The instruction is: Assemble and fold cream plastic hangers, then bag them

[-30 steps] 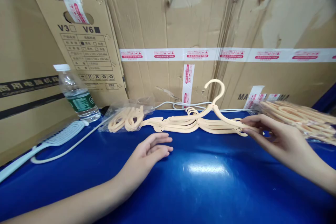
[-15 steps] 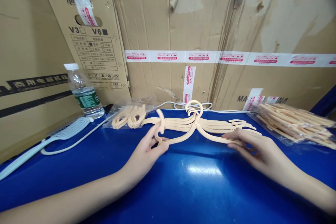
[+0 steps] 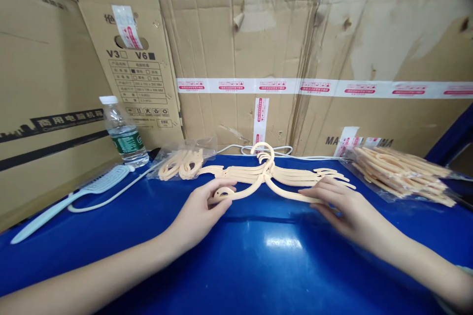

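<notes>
A cream clothes hanger (image 3: pixel 251 189) is held just above the blue table, its hook pointing up and away. My left hand (image 3: pixel 201 206) pinches its left arm end, where a curved end piece of the same colour shows between thumb and fingers. My right hand (image 3: pixel 342 204) is closed on the right arm end, whose tip is partly hidden by the fingers. Right behind it lies a row of similar hangers (image 3: pixel 295 177), overlapping with their hooks together.
Bagged curved cream pieces (image 3: pixel 190 163) lie at back left, a bagged hanger stack (image 3: pixel 402 172) at right. A water bottle (image 3: pixel 127 140), a pale blue hairbrush (image 3: pixel 107 180) and a white cable (image 3: pixel 99 205) are on the left. Cardboard boxes (image 3: pixel 229 49) wall the back of the blue table (image 3: pixel 236 266).
The curved piece at my left hand has tipped from upright to lying low against the hanger's arm end. My right hand keeps its hold. The whole view has shifted slightly.
</notes>
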Demonstrator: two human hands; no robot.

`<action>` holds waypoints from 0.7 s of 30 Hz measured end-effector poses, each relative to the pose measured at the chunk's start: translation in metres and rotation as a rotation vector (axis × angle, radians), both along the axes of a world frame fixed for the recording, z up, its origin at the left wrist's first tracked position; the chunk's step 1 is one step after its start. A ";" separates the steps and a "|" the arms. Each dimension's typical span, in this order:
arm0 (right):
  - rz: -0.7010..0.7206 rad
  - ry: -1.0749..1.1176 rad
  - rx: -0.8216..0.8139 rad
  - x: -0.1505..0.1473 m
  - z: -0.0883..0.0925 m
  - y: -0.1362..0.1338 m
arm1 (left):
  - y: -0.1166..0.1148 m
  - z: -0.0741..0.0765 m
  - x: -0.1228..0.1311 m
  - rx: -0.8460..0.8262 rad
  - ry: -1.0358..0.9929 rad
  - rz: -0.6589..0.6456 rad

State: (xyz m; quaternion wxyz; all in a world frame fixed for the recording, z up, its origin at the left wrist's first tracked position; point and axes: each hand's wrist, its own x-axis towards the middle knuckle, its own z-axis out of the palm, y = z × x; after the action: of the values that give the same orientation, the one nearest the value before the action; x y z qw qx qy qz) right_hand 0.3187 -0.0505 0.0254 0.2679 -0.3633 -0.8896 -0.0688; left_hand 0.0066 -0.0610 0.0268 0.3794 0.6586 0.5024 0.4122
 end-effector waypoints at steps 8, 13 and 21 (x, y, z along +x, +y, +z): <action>-0.390 -0.208 0.317 0.010 -0.005 -0.003 | -0.008 -0.001 0.023 -0.365 -0.673 0.273; -0.424 -0.314 0.253 -0.003 -0.008 -0.009 | 0.007 -0.015 0.026 -0.245 -0.686 0.216; -0.164 0.246 -0.028 -0.015 -0.012 -0.008 | 0.009 -0.022 0.017 -0.192 -0.695 0.154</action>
State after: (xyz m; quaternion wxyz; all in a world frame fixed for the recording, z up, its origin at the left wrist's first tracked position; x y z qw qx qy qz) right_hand 0.3041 -0.0582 0.0134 0.3631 -0.4443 -0.8183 -0.0333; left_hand 0.0235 -0.0515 0.0053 0.5555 0.4008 0.4279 0.5896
